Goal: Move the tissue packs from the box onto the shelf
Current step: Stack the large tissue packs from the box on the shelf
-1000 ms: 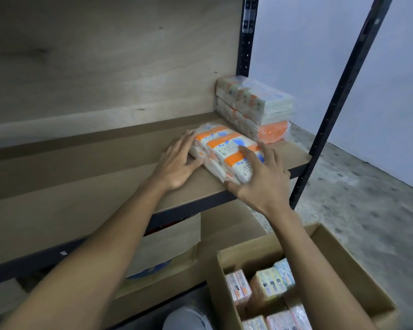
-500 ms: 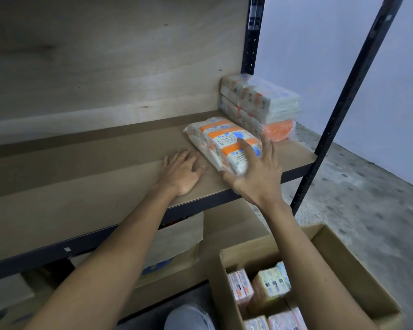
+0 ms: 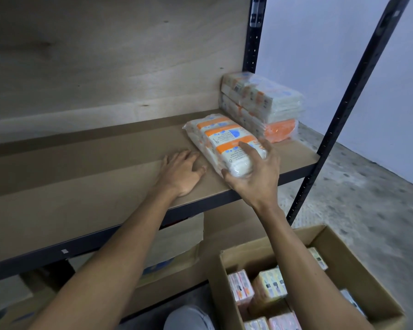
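Holding the tissue pack (image 3: 227, 144) on the brown shelf (image 3: 93, 177), the right hand (image 3: 255, 172) fingers grip its near end. The left hand (image 3: 179, 172) lies flat, released, beside it. A box (image 3: 358, 277) sits below on gray floor (image 3: 367, 186).

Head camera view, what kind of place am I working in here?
Probably a storeroom or stockroom: a bare metal-framed shelf, a cardboard box of wrapped tissue packs on a rough concrete floor, and plain walls.
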Available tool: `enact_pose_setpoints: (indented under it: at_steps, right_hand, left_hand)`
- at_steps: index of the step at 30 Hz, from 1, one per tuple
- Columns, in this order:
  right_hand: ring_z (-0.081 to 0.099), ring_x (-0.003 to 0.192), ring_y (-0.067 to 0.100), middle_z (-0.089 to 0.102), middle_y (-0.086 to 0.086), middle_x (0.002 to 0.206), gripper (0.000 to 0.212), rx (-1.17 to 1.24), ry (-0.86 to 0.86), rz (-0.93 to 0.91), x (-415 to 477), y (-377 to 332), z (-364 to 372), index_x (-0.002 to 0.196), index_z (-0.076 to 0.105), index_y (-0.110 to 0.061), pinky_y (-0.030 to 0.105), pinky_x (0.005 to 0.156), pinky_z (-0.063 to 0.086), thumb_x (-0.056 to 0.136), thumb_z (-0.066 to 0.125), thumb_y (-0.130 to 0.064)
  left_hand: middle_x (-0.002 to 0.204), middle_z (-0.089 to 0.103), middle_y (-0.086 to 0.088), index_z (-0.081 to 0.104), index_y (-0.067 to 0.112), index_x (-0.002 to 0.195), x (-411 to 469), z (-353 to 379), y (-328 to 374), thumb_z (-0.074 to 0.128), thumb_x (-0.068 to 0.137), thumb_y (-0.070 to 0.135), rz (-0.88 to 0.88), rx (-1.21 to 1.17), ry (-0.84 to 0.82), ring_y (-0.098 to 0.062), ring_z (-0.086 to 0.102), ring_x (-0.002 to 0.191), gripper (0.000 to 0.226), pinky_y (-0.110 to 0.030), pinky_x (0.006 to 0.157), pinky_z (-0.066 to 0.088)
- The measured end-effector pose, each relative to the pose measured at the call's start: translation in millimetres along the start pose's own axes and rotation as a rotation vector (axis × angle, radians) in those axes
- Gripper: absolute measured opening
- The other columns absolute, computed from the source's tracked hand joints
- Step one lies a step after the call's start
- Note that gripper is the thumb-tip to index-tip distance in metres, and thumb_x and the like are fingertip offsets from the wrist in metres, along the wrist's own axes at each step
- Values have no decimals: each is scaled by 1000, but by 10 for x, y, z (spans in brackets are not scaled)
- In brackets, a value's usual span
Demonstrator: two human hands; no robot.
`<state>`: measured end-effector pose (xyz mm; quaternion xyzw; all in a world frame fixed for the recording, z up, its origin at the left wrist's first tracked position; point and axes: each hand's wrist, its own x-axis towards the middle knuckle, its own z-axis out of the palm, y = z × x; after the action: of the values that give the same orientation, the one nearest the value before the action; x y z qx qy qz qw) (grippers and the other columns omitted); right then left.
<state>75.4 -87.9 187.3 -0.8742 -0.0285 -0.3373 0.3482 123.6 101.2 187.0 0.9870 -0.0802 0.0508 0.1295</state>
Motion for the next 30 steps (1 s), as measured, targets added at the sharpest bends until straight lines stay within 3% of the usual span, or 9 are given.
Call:
enact_pose_setpoints:
  at_steps: [11,17,30]
  right_hand:
    - [39,124,18,45,7,134,64,129,182,-44,204,-93,-76,112,68,-27,13,103,25,55,81,-54]
    - [42,126,18,46,5,133,61,169,292,-84,490,-204,-321,110,69,-26,40,103,42,56,81,-52]
    - [45,123,19,45,4,130,55,197,399,-107,1419,120,-719,109,69,-27,33,103,41,59,79,-46]
  left_hand:
    - [158,24,1,31,30,147,-1,-40,11,35,95,55,13,-3,12,-17,17,146,57,-47,119,9]
    - [158,22,1,28,29,149,112,-47,37,32,96,57,-2,-23,-23,-19,18,146,60,-47,118,11]
    - [159,21,1,30,30,148,652,86,472,37,94,57,9,-107,-65,-20,17,146,60,-45,119,8]
